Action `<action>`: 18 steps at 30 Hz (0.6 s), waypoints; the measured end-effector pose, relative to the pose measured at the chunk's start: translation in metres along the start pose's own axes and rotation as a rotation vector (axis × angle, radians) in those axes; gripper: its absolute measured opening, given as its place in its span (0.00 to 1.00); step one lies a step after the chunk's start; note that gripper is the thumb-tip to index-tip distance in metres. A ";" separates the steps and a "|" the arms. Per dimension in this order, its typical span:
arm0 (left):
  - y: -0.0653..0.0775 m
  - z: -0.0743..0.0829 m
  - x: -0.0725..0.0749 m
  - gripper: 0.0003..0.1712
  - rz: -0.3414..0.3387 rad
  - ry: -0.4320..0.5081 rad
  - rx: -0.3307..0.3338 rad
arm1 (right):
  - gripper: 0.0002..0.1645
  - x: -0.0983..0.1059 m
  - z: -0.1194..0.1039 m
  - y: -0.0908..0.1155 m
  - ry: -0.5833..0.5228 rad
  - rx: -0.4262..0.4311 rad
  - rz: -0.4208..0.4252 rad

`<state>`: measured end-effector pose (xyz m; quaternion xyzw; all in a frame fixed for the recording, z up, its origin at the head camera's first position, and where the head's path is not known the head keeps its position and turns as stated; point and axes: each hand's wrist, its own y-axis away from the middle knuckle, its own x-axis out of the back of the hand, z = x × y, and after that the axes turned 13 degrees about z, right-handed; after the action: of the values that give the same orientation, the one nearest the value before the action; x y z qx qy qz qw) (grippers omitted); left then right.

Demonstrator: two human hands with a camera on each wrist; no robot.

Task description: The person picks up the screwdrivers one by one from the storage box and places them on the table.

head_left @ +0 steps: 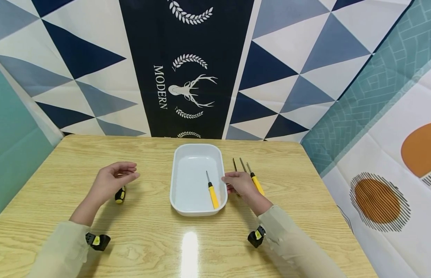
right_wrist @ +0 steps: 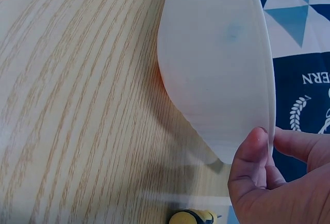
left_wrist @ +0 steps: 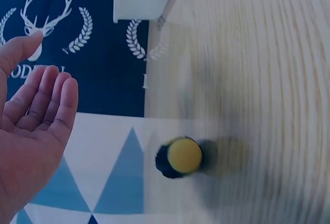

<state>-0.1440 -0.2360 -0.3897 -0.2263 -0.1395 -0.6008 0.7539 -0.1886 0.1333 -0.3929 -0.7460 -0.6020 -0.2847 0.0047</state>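
A white plastic tray sits mid-table, with a yellow-handled screwdriver lying inside it near the right wall. My right hand pinches the tray's right rim; in the right wrist view thumb and fingers straddle the rim of its white wall. Over the left part of the table hovers my left hand, fingers loosely bent and holding nothing. Just beside and below it stands or lies a black-and-yellow screwdriver handle, seen end-on as a yellow cap in the left wrist view. Its blade is hidden.
Right of the tray lies a yellow-handled screwdriver. Beside it two more metal shafts show, their handles hidden by my right hand. A patterned cloth hangs behind the wooden table.
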 end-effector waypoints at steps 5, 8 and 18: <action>0.001 0.009 -0.003 0.27 -0.021 0.005 0.001 | 0.18 0.000 0.001 0.000 0.001 0.008 -0.002; 0.002 0.012 -0.005 0.27 -0.028 0.008 -0.016 | 0.18 0.000 0.001 0.000 0.001 0.015 -0.002; 0.000 0.019 -0.015 0.24 -0.050 0.033 -0.047 | 0.17 0.000 0.001 0.000 -0.004 0.010 0.001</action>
<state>-0.1458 -0.2137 -0.3804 -0.2304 -0.1184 -0.6262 0.7354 -0.1883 0.1337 -0.3939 -0.7469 -0.6029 -0.2803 0.0074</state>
